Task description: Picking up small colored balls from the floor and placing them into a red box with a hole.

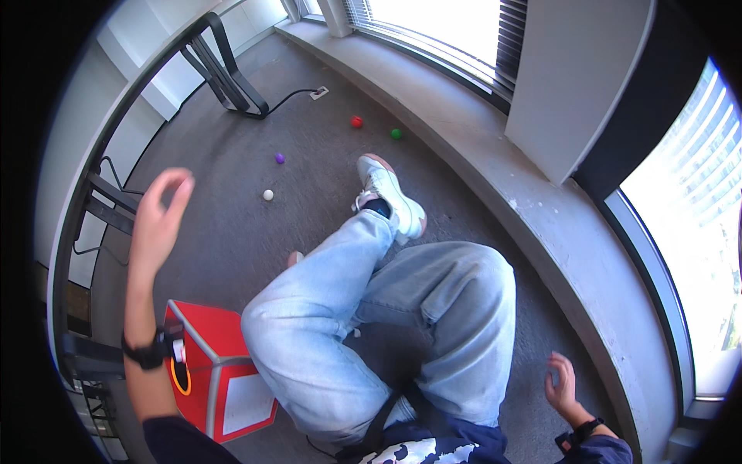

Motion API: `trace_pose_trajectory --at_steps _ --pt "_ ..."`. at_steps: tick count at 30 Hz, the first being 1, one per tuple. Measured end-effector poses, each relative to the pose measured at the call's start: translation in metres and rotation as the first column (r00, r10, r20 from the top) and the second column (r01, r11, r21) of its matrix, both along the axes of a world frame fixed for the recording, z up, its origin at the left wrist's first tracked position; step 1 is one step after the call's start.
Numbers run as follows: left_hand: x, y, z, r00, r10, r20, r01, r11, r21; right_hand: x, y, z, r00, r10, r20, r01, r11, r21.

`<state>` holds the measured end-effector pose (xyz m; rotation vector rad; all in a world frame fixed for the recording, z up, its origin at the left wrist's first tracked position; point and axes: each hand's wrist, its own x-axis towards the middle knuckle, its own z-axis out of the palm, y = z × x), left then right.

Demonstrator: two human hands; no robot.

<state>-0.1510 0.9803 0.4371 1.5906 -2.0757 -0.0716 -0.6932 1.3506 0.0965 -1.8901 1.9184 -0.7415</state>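
Observation:
My left hand (157, 224) is raised over the floor on the left. Its thumb and fingers curl round until the tips meet in a loop, and nothing shows inside it. Below that forearm stands a red box (202, 329) with grey edges and a white panel, close beside my bent knee. An orange-rimmed oval (181, 380) shows on its side, partly hidden by my arm. Low on the right, my right hand (563, 385) hangs near the floor by the ledge, fingers loosely bent and apart, holding nothing. Dark bands circle both wrists.
On the grey floor ahead lie a purple ball (280, 158), a white ball (268, 195), a red ball (356, 121) and a green ball (396, 134). A black-framed table leg (232, 85) stands at the far left, with a cable to a floor socket (318, 93). A concrete ledge (495, 182) runs along the windows.

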Motion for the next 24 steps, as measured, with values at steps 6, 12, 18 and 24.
trace_pose_trajectory --at_steps 6,12,18,24 --pt "-0.074 -0.194 -0.05 0.95 -0.175 0.26 0.116 0.967 0.227 0.006 -0.119 -0.031 0.995 0.019 -0.1 -0.017 0.999 0.028" --pt "-0.115 -0.328 -0.169 0.852 -0.227 0.472 0.033 0.922 0.385 0.017 -0.12 -0.078 0.987 0.019 -0.161 0.0 0.993 0.118" --pt "-0.12 -0.446 -0.326 0.866 -0.212 0.453 -0.012 0.897 0.442 0.012 -0.108 -0.088 0.987 0.025 -0.158 -0.002 0.989 0.147" --pt "-0.111 -0.503 -0.401 0.782 -0.264 0.564 0.087 0.943 0.322 0.002 -0.085 -0.102 0.984 0.058 -0.168 -0.022 0.978 0.208"
